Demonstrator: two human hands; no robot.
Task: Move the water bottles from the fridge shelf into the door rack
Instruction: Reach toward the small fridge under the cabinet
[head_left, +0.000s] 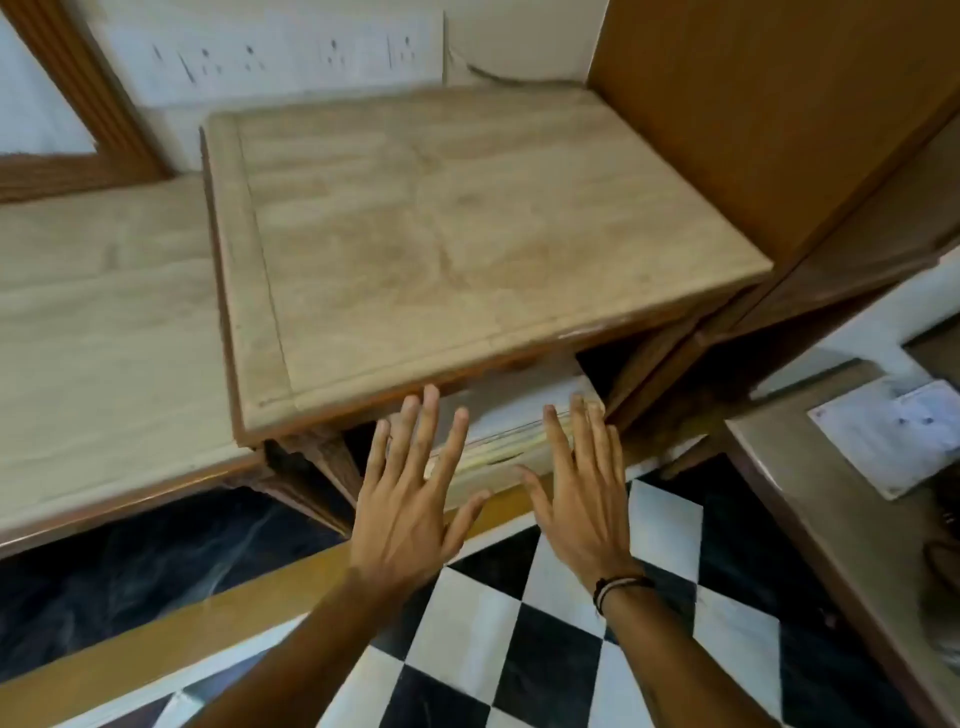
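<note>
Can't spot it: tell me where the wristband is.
Head view, lower right: the wristband circles the right wrist, just below the right hand, over the checkered floor.

Matt pale wood cabinet top (467, 234); glossy checkered stone floor (561, 649)

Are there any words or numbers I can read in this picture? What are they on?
No text can be read anywhere.
White card on the counter at right: it has faint marks, too blurred to read.
Wall sockets: only holes and switches, no letters visible.
Wooden cabinet top: no label or print.
Neither hand holds anything with writing.
</note>
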